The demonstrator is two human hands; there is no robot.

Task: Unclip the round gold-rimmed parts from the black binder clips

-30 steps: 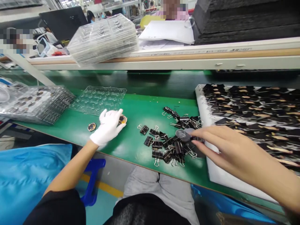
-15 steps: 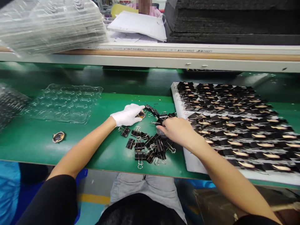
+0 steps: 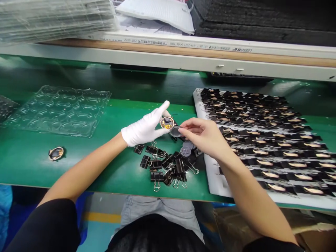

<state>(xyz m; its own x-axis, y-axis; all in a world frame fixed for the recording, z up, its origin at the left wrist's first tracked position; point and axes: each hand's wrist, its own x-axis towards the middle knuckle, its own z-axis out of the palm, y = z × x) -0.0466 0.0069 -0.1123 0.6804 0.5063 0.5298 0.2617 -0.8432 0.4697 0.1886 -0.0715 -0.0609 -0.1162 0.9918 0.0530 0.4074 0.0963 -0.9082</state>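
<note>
My left hand (image 3: pixel 145 126), in a white glove, holds a round watch-like piece (image 3: pixel 167 123) with a gold rim and a dark face between thumb and fingers. My bare right hand (image 3: pixel 204 134) pinches a grey disc (image 3: pixel 175 131) right beside that piece. Below my right hand, more grey discs (image 3: pixel 186 151) lie by a heap of black binder clips (image 3: pixel 168 161). Another gold-rimmed piece (image 3: pixel 56 153) rests on the green table at the left.
A clear plastic tray (image 3: pixel 70 110) lies at the left on the green table (image 3: pixel 110 175). On the right, a white board (image 3: pixel 214 175) carries rows of clipped pieces. A shelf edge (image 3: pixel 168 56) crosses behind, holding stacked trays and black foam.
My left hand has lifted the round piece and moved right. My right hand has come away from the clips with a grey disc, uncovering other discs. The camera view has shifted slightly.
</note>
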